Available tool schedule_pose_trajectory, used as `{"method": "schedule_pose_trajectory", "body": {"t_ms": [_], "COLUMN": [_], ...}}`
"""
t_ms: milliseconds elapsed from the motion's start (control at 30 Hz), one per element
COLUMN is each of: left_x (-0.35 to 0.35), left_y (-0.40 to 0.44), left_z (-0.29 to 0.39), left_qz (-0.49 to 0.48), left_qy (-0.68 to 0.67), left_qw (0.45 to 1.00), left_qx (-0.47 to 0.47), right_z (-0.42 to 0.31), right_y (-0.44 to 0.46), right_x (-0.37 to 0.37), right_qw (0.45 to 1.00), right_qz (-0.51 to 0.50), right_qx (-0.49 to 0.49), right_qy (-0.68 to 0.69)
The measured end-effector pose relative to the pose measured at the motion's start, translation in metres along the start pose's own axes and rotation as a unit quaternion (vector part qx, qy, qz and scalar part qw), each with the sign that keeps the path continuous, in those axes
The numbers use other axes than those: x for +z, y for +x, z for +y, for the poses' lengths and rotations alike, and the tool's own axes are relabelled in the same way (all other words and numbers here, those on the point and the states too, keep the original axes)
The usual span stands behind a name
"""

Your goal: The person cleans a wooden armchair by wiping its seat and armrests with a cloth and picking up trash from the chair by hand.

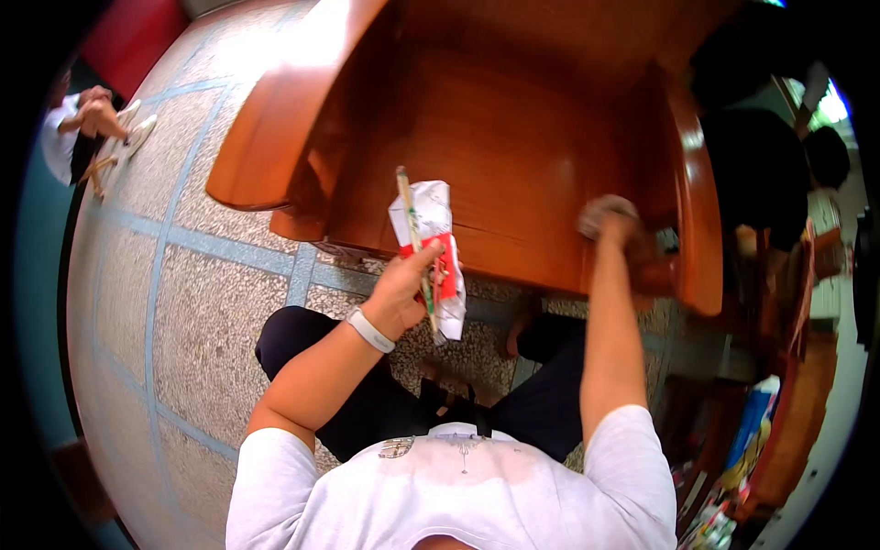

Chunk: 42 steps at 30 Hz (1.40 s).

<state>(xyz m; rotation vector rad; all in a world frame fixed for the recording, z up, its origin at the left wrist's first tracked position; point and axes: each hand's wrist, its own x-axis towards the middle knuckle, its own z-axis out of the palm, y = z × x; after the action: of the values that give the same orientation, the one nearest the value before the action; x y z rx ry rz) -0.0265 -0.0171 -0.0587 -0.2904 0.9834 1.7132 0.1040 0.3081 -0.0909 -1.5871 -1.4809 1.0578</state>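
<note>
My left hand (401, 286) is closed around a crumpled white paper (431, 203), a red packet or slip (446, 280) and a thin pale stick with green marks (410, 209). It holds them in front of the front edge of a wooden armchair (477, 174). Over the right part of the seat, my right hand (621, 231) presses a greyish wadded cloth (605, 213) against the wood. Motion blurs this hand and the cloth, and its fingers are partly hidden.
The chair's broad armrests (261, 151) rise on both sides. A seated person (78, 133) is at the far left. Someone in dark clothing (756, 174) is beyond the right armrest. Packages and other items (752, 426) crowd the lower right. Speckled floor (220, 312) with blue-grey strips surrounds my legs.
</note>
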Motion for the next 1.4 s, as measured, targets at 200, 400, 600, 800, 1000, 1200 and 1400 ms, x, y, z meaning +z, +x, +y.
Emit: {"method": "schedule_pose_trajectory", "body": {"t_ms": [200, 400, 600, 800, 1000, 1200, 1400], "left_x": [-0.004, 0.002, 0.003, 0.007, 0.012, 0.011, 0.015], "left_y": [0.003, 0.004, -0.003, -0.009, -0.016, -0.014, -0.015], "left_z": [-0.003, -0.003, 0.001, 0.0, 0.002, 0.002, 0.0], "left_qz": [-0.051, -0.031, -0.051, -0.036, -0.011, -0.026, -0.002], "left_qy": [-0.014, -0.014, -0.011, -0.052, -0.02, -0.013, -0.017], "left_qw": [0.997, 0.998, 0.998, 0.997, 1.0, 0.999, 0.999], "left_qx": [0.053, 0.045, 0.017, 0.038, 0.018, 0.023, 0.037], "right_z": [0.023, 0.04, 0.055, 0.068, 0.08, 0.093, 0.101], "right_y": [-0.095, -0.173, -0.122, -0.023, -0.018, -0.028, -0.05], "right_x": [0.032, -0.068, -0.154, -0.189, -0.156, -0.146, -0.144], "right_qw": [0.924, 0.833, 0.896, 0.989, 0.979, 0.929, 0.968], "right_qz": [-0.245, -0.305, 0.016, 0.017, 0.013, 0.03, 0.033], "right_qx": [0.087, 0.186, 0.104, 0.096, 0.124, -0.03, -0.009], "right_qy": [0.28, 0.424, 0.432, -0.113, -0.16, -0.369, -0.248]}}
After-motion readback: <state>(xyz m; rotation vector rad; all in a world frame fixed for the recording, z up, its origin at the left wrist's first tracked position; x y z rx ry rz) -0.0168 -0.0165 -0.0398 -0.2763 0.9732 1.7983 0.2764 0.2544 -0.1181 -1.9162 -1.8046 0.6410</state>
